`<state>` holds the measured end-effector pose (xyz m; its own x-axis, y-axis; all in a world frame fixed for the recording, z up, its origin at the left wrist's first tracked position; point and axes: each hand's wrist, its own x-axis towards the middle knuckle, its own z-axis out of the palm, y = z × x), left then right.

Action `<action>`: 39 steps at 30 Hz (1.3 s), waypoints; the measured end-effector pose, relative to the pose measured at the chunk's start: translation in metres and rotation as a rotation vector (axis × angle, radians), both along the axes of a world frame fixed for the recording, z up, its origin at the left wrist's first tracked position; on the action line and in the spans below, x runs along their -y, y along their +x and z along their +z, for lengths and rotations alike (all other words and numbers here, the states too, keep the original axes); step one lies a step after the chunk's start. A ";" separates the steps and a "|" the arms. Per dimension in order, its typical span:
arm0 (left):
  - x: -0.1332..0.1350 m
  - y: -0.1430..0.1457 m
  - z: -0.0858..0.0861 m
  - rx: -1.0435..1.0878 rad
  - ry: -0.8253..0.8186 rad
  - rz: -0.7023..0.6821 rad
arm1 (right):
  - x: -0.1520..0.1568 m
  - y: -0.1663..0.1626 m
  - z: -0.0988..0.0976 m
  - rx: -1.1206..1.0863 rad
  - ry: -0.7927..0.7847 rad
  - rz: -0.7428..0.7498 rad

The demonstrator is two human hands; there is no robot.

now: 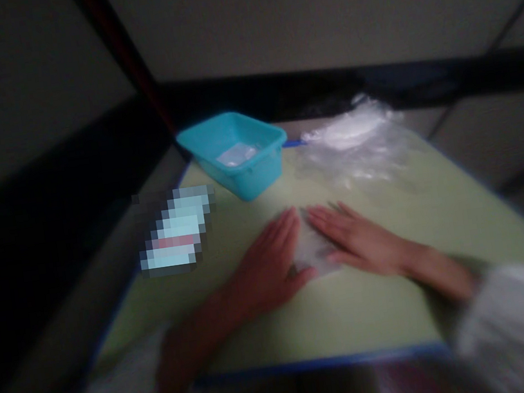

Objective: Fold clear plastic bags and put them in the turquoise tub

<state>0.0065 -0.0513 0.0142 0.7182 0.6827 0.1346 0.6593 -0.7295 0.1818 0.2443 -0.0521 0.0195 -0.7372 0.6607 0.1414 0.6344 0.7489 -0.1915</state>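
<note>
Flat on the table lies a thin, whitish, see-through piece (316, 255) that looks like plastic film or a small bag; blur hides its details. My left hand (271, 263) rests on its left side, fingers stretched out and the thumb near the lower edge. On the other side my right hand (358, 238) lies with fingers extended over the right part of the piece. Both hands are open and pressed flat, their fingertips close together at the top. Part of the piece is hidden under the fingers.
A turquoise plastic basin (262, 177) stands at the back left, with clear plastic pieces (237, 154) inside. Crumpled clear plastic (356, 138) is heaped at the back right. A pixelated rectangle (178, 228) covers something at the left edge. The yellowish table (339, 329) has blue edging.
</note>
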 end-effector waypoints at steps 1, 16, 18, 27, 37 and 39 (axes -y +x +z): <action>0.001 0.000 0.000 -0.006 -0.005 -0.008 | 0.002 -0.002 -0.001 0.014 -0.002 0.014; -0.003 -0.003 -0.004 -0.039 -0.057 0.025 | 0.004 0.010 0.010 -0.096 -0.054 0.160; -0.004 -0.003 -0.003 -0.002 -0.057 0.008 | 0.003 0.012 0.017 -0.184 -0.030 0.181; 0.001 0.000 0.017 0.094 -0.138 -0.554 | 0.007 0.017 0.031 -0.299 -0.054 0.315; -0.001 -0.003 0.011 0.093 -0.202 -0.567 | 0.020 0.012 0.013 -0.305 0.109 0.417; -0.001 -0.003 0.012 0.095 -0.203 -0.563 | 0.020 0.018 0.009 -0.293 0.151 0.403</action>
